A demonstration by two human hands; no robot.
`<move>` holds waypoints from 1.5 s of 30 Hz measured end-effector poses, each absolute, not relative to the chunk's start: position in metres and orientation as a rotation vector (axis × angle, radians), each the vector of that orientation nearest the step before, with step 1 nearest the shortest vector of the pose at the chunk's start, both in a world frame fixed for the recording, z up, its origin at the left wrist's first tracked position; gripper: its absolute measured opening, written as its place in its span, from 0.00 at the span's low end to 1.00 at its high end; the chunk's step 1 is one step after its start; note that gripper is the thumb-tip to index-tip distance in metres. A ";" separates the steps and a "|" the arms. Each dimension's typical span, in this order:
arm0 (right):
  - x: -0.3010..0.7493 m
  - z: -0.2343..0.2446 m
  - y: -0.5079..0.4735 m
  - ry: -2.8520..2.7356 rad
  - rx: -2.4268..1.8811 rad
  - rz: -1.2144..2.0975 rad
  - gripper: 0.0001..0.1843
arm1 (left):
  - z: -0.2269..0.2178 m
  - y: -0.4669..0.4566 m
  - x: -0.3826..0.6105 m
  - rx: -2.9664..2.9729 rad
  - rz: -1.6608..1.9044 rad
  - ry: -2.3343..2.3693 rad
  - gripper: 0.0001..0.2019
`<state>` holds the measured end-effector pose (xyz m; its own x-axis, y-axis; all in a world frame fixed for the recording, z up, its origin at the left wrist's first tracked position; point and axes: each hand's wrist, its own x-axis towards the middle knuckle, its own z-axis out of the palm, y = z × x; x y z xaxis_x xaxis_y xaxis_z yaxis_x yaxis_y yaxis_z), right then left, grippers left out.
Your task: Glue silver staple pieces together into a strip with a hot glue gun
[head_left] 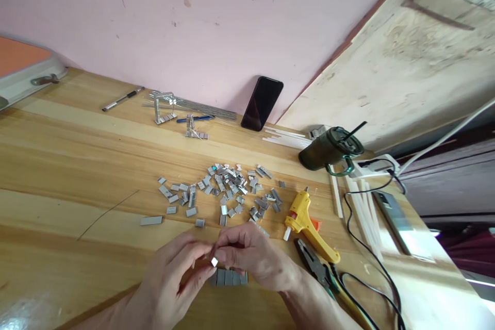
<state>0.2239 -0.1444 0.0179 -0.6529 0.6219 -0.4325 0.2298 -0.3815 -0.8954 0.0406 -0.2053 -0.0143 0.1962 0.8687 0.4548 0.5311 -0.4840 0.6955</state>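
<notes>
A small silver metal piece is pinched between my two hands near the table's front edge. My left hand comes in from the lower left, its thumb and index fingertips closed at the piece. My right hand meets it from the right, thumb and curled fingers gripping the same piece. Partly hidden beneath my right hand lies a row of grey metal pieces set side by side. Just beyond my hands, many loose silver pieces are scattered in a pile, with a longer one apart at the left.
A yellow glue gun and pliers lie to the right, with a black cable and white sticks. Farther back stand a phone, a dark mug and two small metal structures. A thin wire lies left.
</notes>
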 end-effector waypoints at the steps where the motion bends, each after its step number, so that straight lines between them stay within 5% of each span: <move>1: 0.223 0.017 -0.147 -1.502 -1.150 2.160 0.28 | -0.015 -0.206 0.041 2.112 1.210 1.283 0.03; 8: 0.221 0.012 -0.174 -1.309 -1.345 1.976 0.17 | -0.023 -0.211 0.042 2.256 1.187 1.262 0.06; 19: 0.225 0.012 -0.186 -1.556 -1.280 1.739 0.13 | -0.018 -0.217 0.048 1.974 1.001 1.138 0.08; 24: 0.232 0.008 -0.186 -1.797 -1.286 1.422 0.07 | -0.017 -0.214 0.045 1.959 0.987 1.153 0.07; 29: 0.246 0.002 -0.180 -2.121 -1.373 0.896 0.11 | -0.022 -0.208 0.042 2.082 0.944 1.364 0.06; 36: 0.254 -0.008 -0.179 -2.323 -1.415 0.599 0.12 | -0.007 -0.188 0.019 2.225 0.903 1.564 0.07; 45: 0.256 -0.022 -0.177 -2.362 -1.366 0.362 0.11 | 0.012 -0.154 -0.018 2.187 0.030 2.021 0.10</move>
<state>0.2556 -0.1772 -0.0220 -0.4513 0.8697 0.1997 0.7700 0.4926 -0.4055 -0.0182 -0.1540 0.0120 0.0851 0.9917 -0.0960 0.9885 -0.0719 0.1334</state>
